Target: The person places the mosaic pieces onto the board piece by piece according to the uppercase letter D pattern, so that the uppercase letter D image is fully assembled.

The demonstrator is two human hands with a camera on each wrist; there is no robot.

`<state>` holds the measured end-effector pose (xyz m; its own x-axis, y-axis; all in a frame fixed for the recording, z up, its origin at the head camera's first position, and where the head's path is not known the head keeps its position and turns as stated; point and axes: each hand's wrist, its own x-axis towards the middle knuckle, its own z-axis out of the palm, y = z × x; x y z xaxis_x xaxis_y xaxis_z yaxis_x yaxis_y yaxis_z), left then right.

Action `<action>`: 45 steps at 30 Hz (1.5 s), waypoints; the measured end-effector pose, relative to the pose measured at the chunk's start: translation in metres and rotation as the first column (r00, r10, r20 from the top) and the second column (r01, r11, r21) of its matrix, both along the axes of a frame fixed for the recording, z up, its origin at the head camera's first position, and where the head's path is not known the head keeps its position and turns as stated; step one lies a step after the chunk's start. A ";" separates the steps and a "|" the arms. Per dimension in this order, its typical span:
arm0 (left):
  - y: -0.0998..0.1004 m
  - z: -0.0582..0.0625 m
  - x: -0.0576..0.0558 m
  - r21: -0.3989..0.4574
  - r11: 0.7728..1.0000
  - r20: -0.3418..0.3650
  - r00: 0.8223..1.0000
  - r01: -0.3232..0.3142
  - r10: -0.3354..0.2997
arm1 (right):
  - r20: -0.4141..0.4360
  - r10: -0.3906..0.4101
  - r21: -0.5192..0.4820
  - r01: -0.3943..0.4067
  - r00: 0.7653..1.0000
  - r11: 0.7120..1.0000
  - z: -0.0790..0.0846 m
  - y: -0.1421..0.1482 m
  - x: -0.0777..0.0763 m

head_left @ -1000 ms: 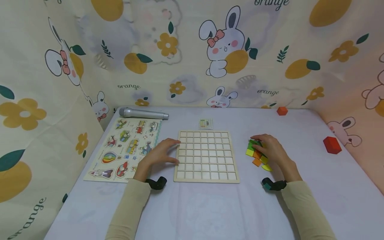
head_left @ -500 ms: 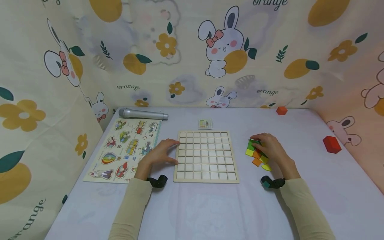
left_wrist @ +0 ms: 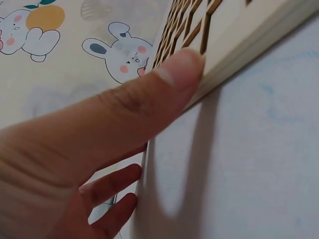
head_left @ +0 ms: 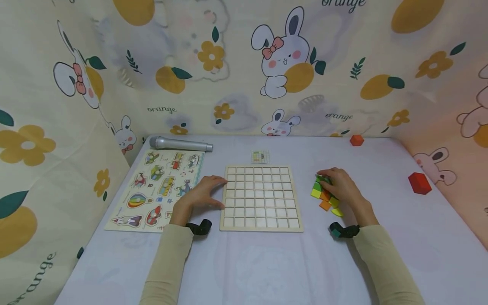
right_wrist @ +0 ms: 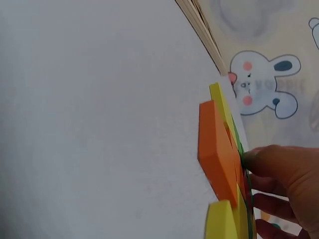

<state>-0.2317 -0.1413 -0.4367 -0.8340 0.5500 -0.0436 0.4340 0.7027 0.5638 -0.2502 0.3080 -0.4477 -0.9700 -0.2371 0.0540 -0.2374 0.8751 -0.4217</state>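
Let the wide left hand point(head_left: 199, 195) steady the board point(head_left: 261, 198) while the right hand point(head_left: 343, 188), grip unclear, lifts the blocks point(head_left: 325, 196) singly.

The white table point(head_left: 263, 267) carries a grid point(head_left: 261, 199), puzzle point(head_left: 150, 190), microphone point(head_left: 181, 144), card point(head_left: 260, 156) and blocks point(head_left: 325, 196).

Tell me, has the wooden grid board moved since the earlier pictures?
No: in the head view, the wooden grid board keeps the same spacing from the small card beyond it. Both shift slightly left in frame together, suggesting camera movement.
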 end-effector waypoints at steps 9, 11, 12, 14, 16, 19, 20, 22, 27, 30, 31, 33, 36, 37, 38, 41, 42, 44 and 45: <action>-0.002 -0.005 0.000 0.000 1.000 0.005 1.000 -0.022 0.022 | -0.047 0.016 0.024 -0.015 0.999 1.000 0.001 -0.001 -0.001; -0.002 -0.005 0.000 -0.001 1.000 0.005 1.000 -0.023 0.024 | -0.066 0.024 0.026 -0.022 0.998 0.999 0.002 -0.002 -0.001; -0.002 -0.006 -0.001 0.000 1.000 0.002 1.000 -0.023 0.023 | -0.074 0.023 0.023 -0.021 0.997 0.999 0.002 -0.003 -0.002; -0.002 -0.006 -0.001 0.002 1.000 -0.002 1.000 -0.022 0.022 | -0.097 0.025 0.002 -0.025 0.995 1.000 0.004 -0.007 -0.003; -0.002 -0.006 0.000 0.004 1.000 -0.007 1.000 -0.020 0.020 | -0.113 0.022 -0.046 -0.028 0.993 0.999 0.007 -0.015 -0.003; -0.003 -0.006 0.000 0.010 1.000 0.000 1.000 -0.024 0.024 | -0.137 0.034 -0.126 -0.052 0.990 0.991 0.014 -0.034 -0.004; -0.003 -0.006 0.001 0.010 1.000 -0.003 1.000 -0.023 0.023 | -0.146 0.047 -0.155 -0.070 0.988 0.986 0.016 -0.041 -0.004; -0.004 -0.006 0.001 0.010 1.000 0.001 1.000 -0.025 0.025 | -0.177 0.082 -0.198 -0.117 0.981 0.973 0.019 -0.057 -0.006; -0.003 -0.007 0.001 0.014 0.999 0.011 0.999 -0.030 0.030 | -0.259 0.204 -0.273 -0.274 0.944 0.922 0.021 -0.099 -0.010; -0.003 -0.006 0.001 0.018 1.000 0.003 1.000 -0.023 0.023 | -0.254 0.258 -0.316 -0.332 0.932 0.889 0.019 -0.125 -0.014; -0.003 -0.005 0.001 0.018 1.000 0.000 1.000 -0.020 0.020 | -0.255 0.272 -0.323 -0.347 0.928 0.880 0.018 -0.132 -0.016; -0.003 -0.006 0.000 0.016 1.000 0.002 1.000 -0.023 0.023 | -0.251 0.296 -0.327 -0.368 0.922 0.870 0.015 -0.147 -0.020; -0.003 -0.007 -0.001 0.005 1.000 0.006 1.000 -0.031 0.031 | -0.241 0.315 -0.320 -0.382 0.918 0.867 0.011 -0.167 -0.024; -0.003 -0.008 -0.001 0.002 0.999 0.007 0.999 -0.034 0.034 | -0.236 0.315 -0.313 -0.378 0.920 0.871 0.009 -0.172 -0.024; -0.003 -0.008 -0.001 -0.001 0.999 0.009 0.999 -0.037 0.037 | -0.227 0.314 -0.301 -0.373 0.922 0.878 0.007 -0.178 -0.025; -0.003 -0.008 0.000 -0.004 0.999 0.008 0.999 -0.036 0.036 | -0.208 0.309 -0.279 -0.359 0.928 0.891 0.002 -0.193 -0.027; -0.004 -0.008 0.000 -0.004 0.999 0.009 0.999 -0.037 0.037 | -0.207 0.309 -0.274 -0.358 0.928 0.893 0.001 -0.198 -0.028; -0.004 -0.008 0.000 -0.004 0.999 0.009 0.999 -0.038 0.038 | -0.210 0.311 -0.256 -0.359 0.927 0.898 -0.003 -0.205 -0.029; -0.004 -0.007 0.000 -0.004 0.999 0.009 0.999 -0.038 0.038 | -0.212 0.310 -0.257 -0.359 0.927 0.897 -0.004 -0.208 -0.029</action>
<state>-0.2319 -0.1450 -0.4442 -0.8539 0.5178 -0.0532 0.4018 0.7206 0.5651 -0.2797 0.0996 -0.4518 -0.8080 -0.4961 0.3180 -0.5808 0.5791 -0.5721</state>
